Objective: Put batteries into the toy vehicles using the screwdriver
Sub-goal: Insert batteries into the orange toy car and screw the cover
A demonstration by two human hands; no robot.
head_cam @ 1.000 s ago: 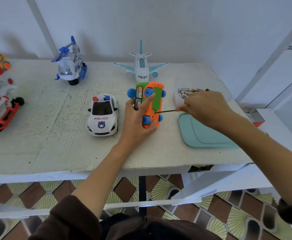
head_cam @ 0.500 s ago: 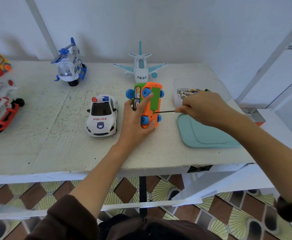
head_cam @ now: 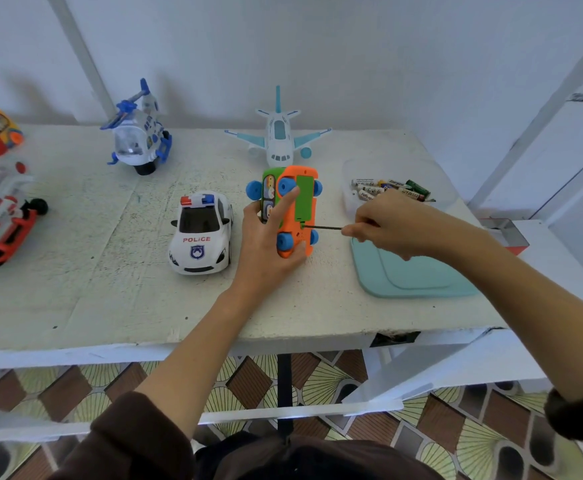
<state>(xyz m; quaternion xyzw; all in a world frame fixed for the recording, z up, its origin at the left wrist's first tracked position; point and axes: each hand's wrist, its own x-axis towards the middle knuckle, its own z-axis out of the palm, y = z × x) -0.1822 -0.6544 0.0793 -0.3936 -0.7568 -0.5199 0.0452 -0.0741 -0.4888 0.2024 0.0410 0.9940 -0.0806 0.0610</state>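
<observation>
Orange plastic, hollow and light by the look of it: that is the toy car (head_cam: 291, 216) I am working on, tipped on its side near the middle of the surface (head_cam: 75, 271) so its underside and green battery cover (head_cam: 304, 197) face right. I judge it stiff enough to brace against but easy to skid or tip under a sideways push, so the grip belongs on the body, clear of the blue wheels, which would roll. My left hand (head_cam: 269, 244) does that: it wraps the car from behind and below, forefinger lying straight up across the underside beside the cover, thumb on the far face. My right hand (head_cam: 390, 225) is closed round the screwdriver (head_cam: 321, 227), pinching it near the front of the handle; the handle itself is hidden in the fist. Its thin dark shaft runs level to the left and its tip meets the car at the lower edge of the cover, where I take the screw to be. The right wrist sits above the teal mat (head_cam: 411, 275), forearm reaching in from the right. Batteries (head_cam: 387, 190) lie in a clear tub (head_cam: 348, 171) just behind that hand. A slim shaft like this slips out of a small screw head readily, so I would press inward along its line
</observation>
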